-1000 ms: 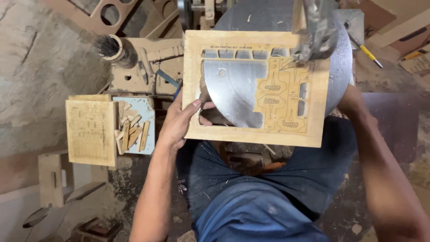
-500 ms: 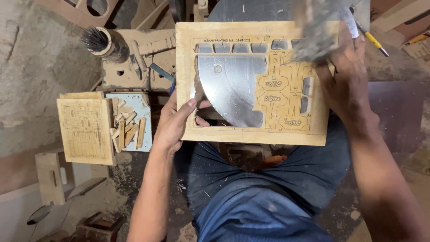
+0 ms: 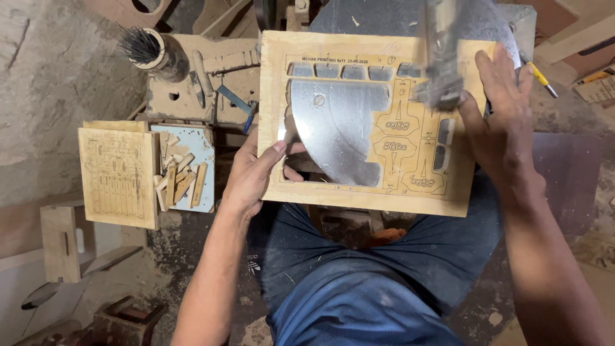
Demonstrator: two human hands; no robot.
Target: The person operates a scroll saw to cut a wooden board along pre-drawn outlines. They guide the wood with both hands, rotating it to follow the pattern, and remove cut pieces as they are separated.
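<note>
Plywood board (image 3: pixel 359 192) is being guided on the round metal saw table (image 3: pixel 333 128); left hand (image 3: pixel 256 173) pinching its cut-out edge, right hand (image 3: pixel 506 128) pressing flat, fingers spread; next move needs slow, steady turning

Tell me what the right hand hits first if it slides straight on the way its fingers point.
Probably the blurred saw head: the right hand lies flat on the wooden board, fingers pointing up-left toward it. Depth is unclear, so they may pass beside it.
</note>
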